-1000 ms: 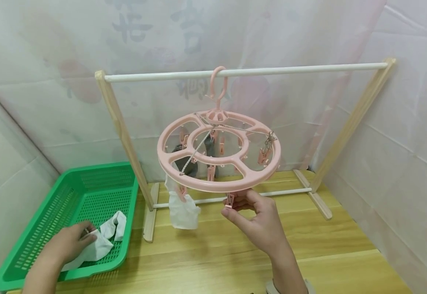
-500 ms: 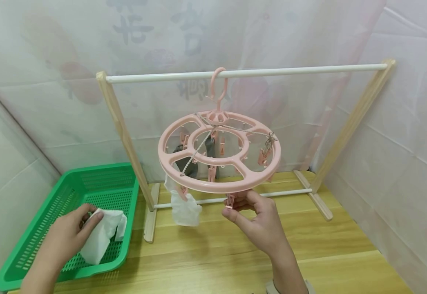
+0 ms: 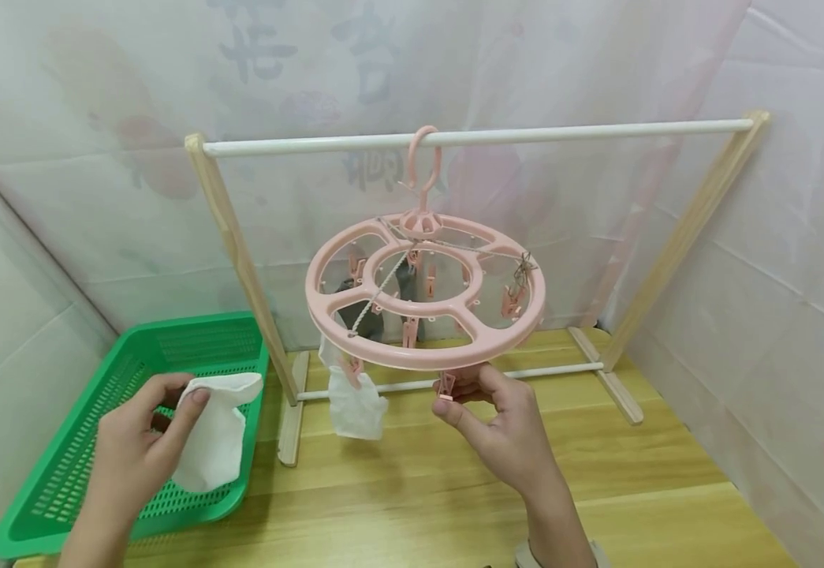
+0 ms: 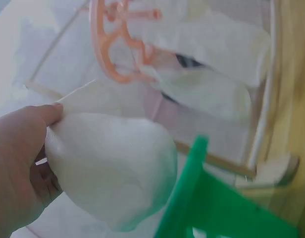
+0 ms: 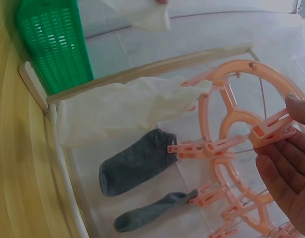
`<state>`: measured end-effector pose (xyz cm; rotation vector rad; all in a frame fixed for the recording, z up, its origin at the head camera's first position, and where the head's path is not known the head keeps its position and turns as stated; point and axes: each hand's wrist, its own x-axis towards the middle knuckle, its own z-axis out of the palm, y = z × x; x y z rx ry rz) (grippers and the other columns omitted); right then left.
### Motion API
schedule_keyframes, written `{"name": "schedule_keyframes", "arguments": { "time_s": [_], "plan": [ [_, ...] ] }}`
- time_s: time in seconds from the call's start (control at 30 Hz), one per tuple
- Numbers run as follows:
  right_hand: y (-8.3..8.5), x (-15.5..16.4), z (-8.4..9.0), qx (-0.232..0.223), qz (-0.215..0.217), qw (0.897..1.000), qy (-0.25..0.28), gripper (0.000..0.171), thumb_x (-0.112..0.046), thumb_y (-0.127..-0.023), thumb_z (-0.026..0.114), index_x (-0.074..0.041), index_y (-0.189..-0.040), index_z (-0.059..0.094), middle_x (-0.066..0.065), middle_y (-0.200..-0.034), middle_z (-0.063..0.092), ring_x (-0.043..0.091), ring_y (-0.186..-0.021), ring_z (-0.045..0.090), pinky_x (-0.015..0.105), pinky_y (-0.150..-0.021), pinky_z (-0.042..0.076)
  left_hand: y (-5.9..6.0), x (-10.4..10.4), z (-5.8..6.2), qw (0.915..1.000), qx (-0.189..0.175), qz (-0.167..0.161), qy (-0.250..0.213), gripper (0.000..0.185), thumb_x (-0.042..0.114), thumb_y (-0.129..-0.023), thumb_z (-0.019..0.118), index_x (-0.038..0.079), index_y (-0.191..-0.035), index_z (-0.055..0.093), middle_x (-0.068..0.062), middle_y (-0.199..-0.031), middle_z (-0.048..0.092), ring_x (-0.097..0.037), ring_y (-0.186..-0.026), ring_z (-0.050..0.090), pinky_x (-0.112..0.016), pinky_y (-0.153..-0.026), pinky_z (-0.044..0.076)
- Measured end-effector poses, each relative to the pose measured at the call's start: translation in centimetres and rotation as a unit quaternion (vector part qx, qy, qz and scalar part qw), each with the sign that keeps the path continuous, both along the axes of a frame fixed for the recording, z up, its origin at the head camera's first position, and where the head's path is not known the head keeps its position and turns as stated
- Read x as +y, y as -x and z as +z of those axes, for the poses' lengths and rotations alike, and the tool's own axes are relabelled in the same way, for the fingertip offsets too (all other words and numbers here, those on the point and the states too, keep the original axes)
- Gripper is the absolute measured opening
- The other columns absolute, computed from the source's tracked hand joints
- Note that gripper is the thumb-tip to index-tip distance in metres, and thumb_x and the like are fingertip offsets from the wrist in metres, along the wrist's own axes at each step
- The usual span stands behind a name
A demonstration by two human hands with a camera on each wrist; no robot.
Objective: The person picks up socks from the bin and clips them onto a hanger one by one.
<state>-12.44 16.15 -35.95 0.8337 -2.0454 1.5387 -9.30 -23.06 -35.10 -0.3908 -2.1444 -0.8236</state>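
My left hand (image 3: pixel 138 434) pinches a white sock (image 3: pixel 213 442) by its top edge, over the green basket. The sock hangs down from the thumb and fingers, its upper edge folded to the right; its wide body (image 4: pixel 113 163) fills the middle of the left wrist view. My right hand (image 3: pixel 507 426) holds a pink clothespin (image 5: pixel 276 129) between thumb and fingers, under the front rim of the round pink drying hanger (image 3: pixel 419 360). Grey socks (image 5: pixel 137 163) and white ones (image 3: pixel 357 406) dangle from other clothespins on the hanger's left and back.
The hanger hooks over the white top bar (image 3: pixel 575 136) of a wooden-sided rack (image 3: pixel 234 252). A green basket (image 3: pixel 248 473) stands left of the rack on the wooden table (image 3: pixel 397 513). Pale curtains (image 3: pixel 99 158) surround the table at the back and sides.
My left hand has lifted the white sock up from the basket's floor, and the sock now hangs more spread out. The right hand keeps its hold on the clothespin.
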Motion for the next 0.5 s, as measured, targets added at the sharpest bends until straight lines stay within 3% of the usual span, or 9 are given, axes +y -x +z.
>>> {"name": "schedule_keyframes", "arguments": {
  "time_s": [0.1, 0.3, 0.5],
  "plan": [
    [0.1, 0.0, 0.1, 0.007, 0.002, 1.0, 0.002, 0.021, 0.0, -0.085, 0.076, -0.011, -0.1, 0.068, -0.003, -0.089, 0.07, 0.014, -0.082, 0.07, 0.027, -0.074, 0.058, -0.3, 1.2, 0.5, 0.9994, 0.014, -0.019, -0.024, 0.015, -0.001, -0.088, 0.071, 0.003, -0.102, 0.071, 0.015, -0.087, 0.067, 0.01, -0.072, 0.056, -0.011, -0.053, 0.046],
    [0.1, -0.1, 0.1, 0.009, 0.011, 1.0, 0.002, 0.018, 0.001, -0.087, 0.074, -0.012, -0.099, 0.067, -0.002, -0.085, 0.07, 0.013, -0.079, 0.07, 0.027, -0.073, 0.058, -0.8, 3.6, 0.5, 0.9956, 0.028, -0.072, -0.052, 0.017, -0.007, -0.087, 0.07, 0.001, -0.101, 0.071, 0.005, -0.087, 0.071, 0.003, -0.064, 0.058, -0.013, -0.053, 0.047],
    [0.2, -0.1, 0.0, 0.028, 0.018, 0.999, 0.009, 0.019, 0.004, -0.087, 0.072, -0.011, -0.099, 0.067, -0.003, -0.08, 0.069, 0.012, -0.075, 0.069, 0.027, -0.071, 0.057, -0.7, 6.1, 0.3, 0.9885, 0.034, -0.127, -0.074, 0.023, -0.012, -0.083, 0.07, 0.003, -0.1, 0.071, 0.003, -0.086, 0.071, -0.001, -0.058, 0.058, -0.015, -0.05, 0.047]
  ]
}}
